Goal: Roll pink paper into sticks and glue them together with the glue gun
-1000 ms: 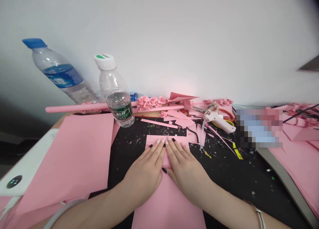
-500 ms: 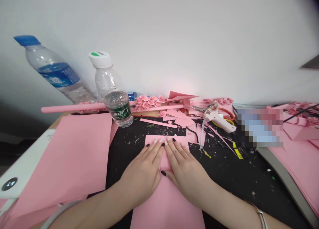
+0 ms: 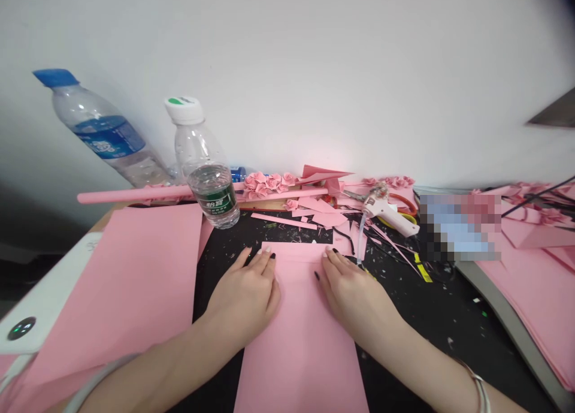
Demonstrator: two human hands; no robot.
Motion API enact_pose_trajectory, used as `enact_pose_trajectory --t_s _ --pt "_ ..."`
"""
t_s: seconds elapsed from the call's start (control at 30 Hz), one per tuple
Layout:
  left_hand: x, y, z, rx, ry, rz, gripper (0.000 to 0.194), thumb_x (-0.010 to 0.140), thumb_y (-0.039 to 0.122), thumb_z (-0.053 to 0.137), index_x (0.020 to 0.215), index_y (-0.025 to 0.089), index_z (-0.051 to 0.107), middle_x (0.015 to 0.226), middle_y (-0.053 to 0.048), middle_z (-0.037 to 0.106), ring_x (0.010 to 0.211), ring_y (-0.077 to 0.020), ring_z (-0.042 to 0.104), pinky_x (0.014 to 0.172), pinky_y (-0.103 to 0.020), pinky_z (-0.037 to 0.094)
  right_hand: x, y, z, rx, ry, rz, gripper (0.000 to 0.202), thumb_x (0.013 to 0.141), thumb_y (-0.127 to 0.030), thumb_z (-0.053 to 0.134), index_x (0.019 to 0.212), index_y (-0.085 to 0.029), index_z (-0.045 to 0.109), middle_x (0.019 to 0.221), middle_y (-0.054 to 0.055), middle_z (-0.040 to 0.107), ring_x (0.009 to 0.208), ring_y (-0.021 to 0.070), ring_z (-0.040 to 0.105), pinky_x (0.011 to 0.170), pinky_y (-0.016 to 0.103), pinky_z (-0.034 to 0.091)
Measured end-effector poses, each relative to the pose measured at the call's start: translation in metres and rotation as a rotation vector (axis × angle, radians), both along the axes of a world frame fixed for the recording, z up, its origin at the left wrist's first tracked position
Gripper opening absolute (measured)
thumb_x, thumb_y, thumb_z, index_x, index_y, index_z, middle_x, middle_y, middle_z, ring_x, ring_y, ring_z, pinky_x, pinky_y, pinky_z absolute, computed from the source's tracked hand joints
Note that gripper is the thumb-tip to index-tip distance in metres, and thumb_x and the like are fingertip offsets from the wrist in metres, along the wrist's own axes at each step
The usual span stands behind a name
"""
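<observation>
A long pink paper sheet (image 3: 300, 341) lies flat on the black surface in front of me, with a crease line near its far edge. My left hand (image 3: 249, 293) rests at the sheet's left edge, fingers extended and slightly bent, the fingertips near the far left corner. At the opposite edge, my right hand (image 3: 353, 287) presses down near the far right corner, its fingers stretched forward. Neither hand has lifted the paper. Bare pink paper shows between the two hands.
Two bottles (image 3: 213, 185) (image 3: 108, 137) stand at the back left beside a rolled pink tube (image 3: 135, 194). Pink paper roses (image 3: 265, 184), scraps and a glue gun (image 3: 389, 214) lie behind the sheet. Pink sheets (image 3: 139, 269) are stacked left; more (image 3: 534, 287) lie right, near a blurred patch.
My hands have moved apart, from side by side at the middle of the sheet to its left and right edges. The camera view has shifted slightly.
</observation>
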State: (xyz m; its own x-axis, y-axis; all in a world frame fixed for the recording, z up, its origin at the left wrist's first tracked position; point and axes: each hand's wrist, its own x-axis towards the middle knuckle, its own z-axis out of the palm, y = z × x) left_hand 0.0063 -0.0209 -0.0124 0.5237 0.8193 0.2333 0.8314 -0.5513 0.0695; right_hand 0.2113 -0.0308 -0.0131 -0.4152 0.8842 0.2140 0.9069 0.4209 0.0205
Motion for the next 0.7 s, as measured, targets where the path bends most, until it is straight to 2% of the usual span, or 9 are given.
enact_pose_trajectory --t_s 0.1,0.2,0.3,0.43,0.57,0.7 --pt "-0.002 0.01 0.002 0.068 -0.109 -0.036 0.033 0.086 0.013 0.037 0.08 0.012 0.07 0.101 -0.012 0.07 0.102 -0.0251 0.063 0.105 -0.055 0.027 0.001 0.012 0.001 -0.006 0.134 0.009 0.023 0.087 -0.012 0.045 0.084 -0.011 0.067 0.113 0.018 0.064 0.097 0.0263 0.063 0.08 0.038 0.055" --pt "-0.003 0.02 0.004 0.063 -0.208 -0.067 0.032 0.087 0.014 0.04 0.071 0.016 0.067 0.097 -0.006 0.071 0.104 -0.0246 0.062 0.107 -0.058 0.02 -0.003 0.022 0.004 0.016 0.24 0.085 0.02 0.085 -0.011 0.048 0.074 -0.014 0.064 0.099 0.014 0.066 0.093 0.0245 0.06 0.081 0.039 0.052" --pt "-0.006 0.027 0.005 0.021 -0.285 -0.07 0.027 0.085 0.014 0.046 0.066 0.017 0.063 0.085 -0.002 0.072 0.098 -0.0211 0.064 0.109 -0.058 0.013 -0.006 0.028 0.006 0.01 0.308 0.144 0.019 0.084 -0.011 0.051 0.069 -0.016 0.062 0.089 0.011 0.063 0.086 0.0224 0.057 0.076 0.037 0.051" --pt "-0.009 0.031 0.005 -0.042 -0.319 -0.059 0.025 0.083 0.016 0.051 0.058 0.017 0.056 0.082 0.001 0.07 0.087 -0.0167 0.065 0.11 -0.058 0.005 -0.006 0.029 0.003 -0.097 0.393 0.2 0.016 0.085 -0.013 0.051 0.072 -0.017 0.059 0.089 0.009 0.059 0.08 0.0187 0.056 0.071 0.032 0.05" --pt "-0.009 0.032 0.005 -0.097 -0.32 -0.042 0.021 0.082 0.017 0.053 0.061 0.017 0.053 0.081 0.003 0.067 0.08 -0.0143 0.063 0.109 -0.057 0.005 -0.005 0.032 -0.003 -0.191 0.537 0.143 0.014 0.082 -0.01 0.052 0.071 -0.018 0.054 0.079 0.004 0.056 0.071 0.015 0.055 0.065 0.028 0.047" --pt "-0.009 0.033 0.003 -0.13 -0.345 -0.02 0.008 0.083 0.016 0.053 0.084 0.02 0.06 0.085 0.001 0.066 0.084 -0.0153 0.06 0.108 -0.058 0.009 -0.006 0.036 -0.005 -0.239 0.56 0.041 0.013 0.079 -0.006 0.053 0.083 -0.017 0.056 0.081 0.003 0.058 0.074 0.0158 0.056 0.068 0.028 0.047"
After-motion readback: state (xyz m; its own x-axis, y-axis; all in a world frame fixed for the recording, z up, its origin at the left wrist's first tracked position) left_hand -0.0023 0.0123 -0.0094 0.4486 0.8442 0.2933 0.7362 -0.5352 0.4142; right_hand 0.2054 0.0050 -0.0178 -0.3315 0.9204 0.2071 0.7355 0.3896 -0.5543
